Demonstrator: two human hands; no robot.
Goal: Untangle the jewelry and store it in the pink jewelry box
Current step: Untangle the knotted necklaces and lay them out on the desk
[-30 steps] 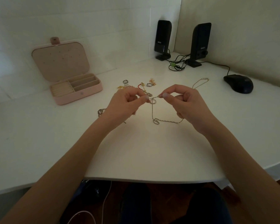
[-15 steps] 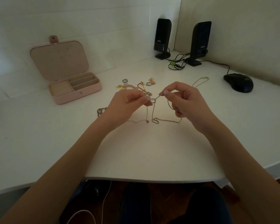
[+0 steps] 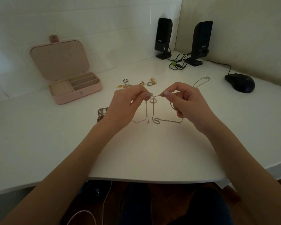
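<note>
Chains (image 3: 153, 109) unchanged; hands slightly farther apart.

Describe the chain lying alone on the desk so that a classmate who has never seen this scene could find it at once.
Start at the black mouse on the right of the white desk. Look left, just past the right hand: a thin chain lies there in a loop. Unlike the chains that the hands pinch, nothing touches it, and it lies apart from the cluster of rings.

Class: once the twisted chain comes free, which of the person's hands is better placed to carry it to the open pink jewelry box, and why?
Probably the left hand. The pink jewelry box sits open on that side, and nothing lies between them. The right hand pinches the twisted chain too, but would have to cross over the left.
</note>
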